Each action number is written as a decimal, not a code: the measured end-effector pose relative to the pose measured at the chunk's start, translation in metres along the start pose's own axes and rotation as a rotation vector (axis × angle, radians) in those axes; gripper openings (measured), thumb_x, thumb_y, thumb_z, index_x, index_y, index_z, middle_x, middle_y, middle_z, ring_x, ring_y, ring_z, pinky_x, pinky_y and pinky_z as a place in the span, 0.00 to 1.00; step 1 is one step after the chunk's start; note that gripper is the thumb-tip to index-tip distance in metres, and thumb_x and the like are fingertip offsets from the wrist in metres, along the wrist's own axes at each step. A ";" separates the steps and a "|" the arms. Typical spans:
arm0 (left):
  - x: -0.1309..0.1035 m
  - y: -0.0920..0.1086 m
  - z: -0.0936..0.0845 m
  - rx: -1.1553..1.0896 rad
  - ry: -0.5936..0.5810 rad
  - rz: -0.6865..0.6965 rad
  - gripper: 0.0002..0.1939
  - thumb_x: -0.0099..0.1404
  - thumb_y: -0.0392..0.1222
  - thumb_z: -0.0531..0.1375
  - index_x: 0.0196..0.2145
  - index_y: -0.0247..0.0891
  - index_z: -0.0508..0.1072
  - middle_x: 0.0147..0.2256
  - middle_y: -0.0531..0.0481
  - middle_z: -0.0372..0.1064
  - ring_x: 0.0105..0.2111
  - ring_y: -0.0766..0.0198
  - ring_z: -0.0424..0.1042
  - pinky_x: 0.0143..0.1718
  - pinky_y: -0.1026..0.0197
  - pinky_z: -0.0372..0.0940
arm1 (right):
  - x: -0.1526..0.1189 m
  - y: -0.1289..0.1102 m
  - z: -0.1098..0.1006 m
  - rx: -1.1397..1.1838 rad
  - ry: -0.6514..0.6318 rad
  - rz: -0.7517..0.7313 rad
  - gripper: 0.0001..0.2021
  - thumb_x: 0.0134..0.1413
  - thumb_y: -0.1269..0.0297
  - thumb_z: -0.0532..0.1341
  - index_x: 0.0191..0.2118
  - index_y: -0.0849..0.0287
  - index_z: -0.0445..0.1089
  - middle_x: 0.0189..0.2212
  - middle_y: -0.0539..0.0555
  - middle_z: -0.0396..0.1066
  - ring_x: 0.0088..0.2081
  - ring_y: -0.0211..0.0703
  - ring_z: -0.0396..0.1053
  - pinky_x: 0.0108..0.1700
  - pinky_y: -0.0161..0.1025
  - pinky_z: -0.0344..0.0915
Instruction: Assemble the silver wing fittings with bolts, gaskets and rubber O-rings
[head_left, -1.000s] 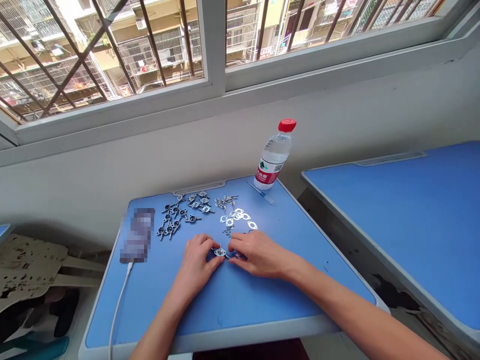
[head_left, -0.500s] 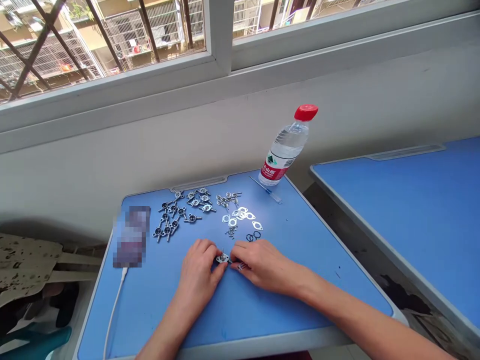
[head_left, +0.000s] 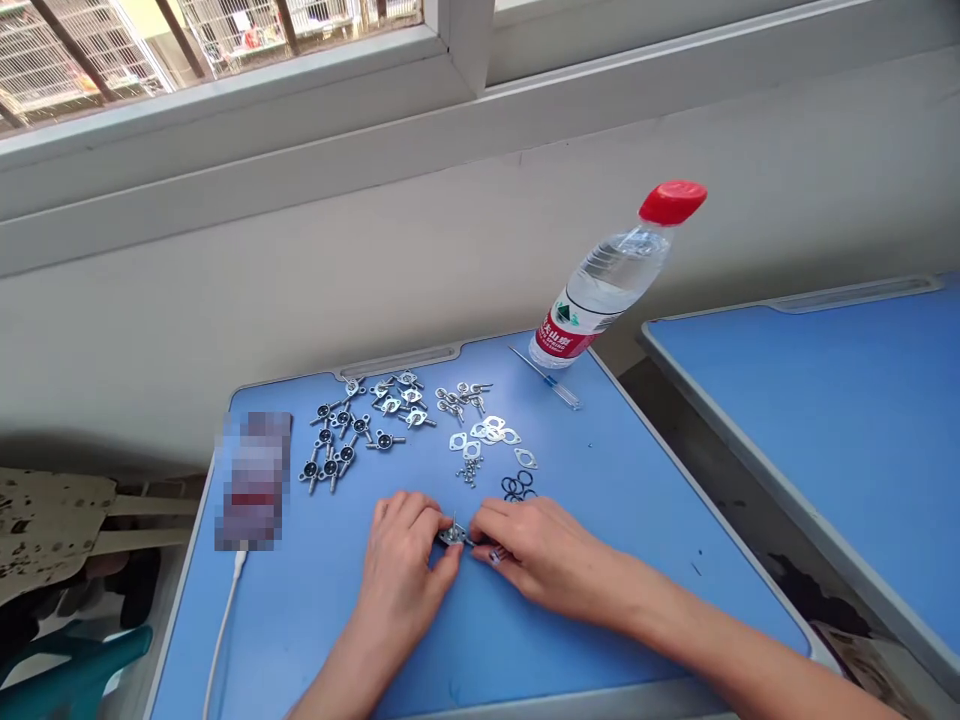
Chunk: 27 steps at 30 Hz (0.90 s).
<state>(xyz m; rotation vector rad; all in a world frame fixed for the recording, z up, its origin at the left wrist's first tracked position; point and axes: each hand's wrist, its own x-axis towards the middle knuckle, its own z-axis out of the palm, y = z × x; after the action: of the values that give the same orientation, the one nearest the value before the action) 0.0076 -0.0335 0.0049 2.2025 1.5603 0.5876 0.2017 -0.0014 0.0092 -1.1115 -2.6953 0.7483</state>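
Pinching metal part (head_left: 453, 537) in left hand (head_left: 405, 555); right hand (head_left: 536, 550) beside it, grip unclear. Likely fitting; needs steady hold.

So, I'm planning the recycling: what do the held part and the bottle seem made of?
Part: probably metal, fairly smooth, by its silvery glint, though partly hidden.
Bottle: most likely clear, glossy plastic, by its see-through, ribbed wall.

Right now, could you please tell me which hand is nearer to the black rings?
The right hand, just this side of the black rings; the left hand is farther off, leftward.
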 end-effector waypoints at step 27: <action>0.002 0.001 0.002 0.035 0.084 0.066 0.06 0.60 0.31 0.59 0.32 0.40 0.68 0.33 0.51 0.71 0.34 0.58 0.70 0.39 0.55 0.59 | 0.000 0.038 -0.034 0.222 0.343 0.179 0.06 0.60 0.70 0.57 0.33 0.58 0.70 0.29 0.51 0.71 0.28 0.39 0.67 0.31 0.36 0.61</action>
<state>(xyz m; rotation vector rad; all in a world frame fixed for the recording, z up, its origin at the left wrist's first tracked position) 0.0096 -0.0323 0.0040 2.2898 1.5547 0.6858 0.2361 0.0353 0.0199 -1.2994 -2.1959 0.7784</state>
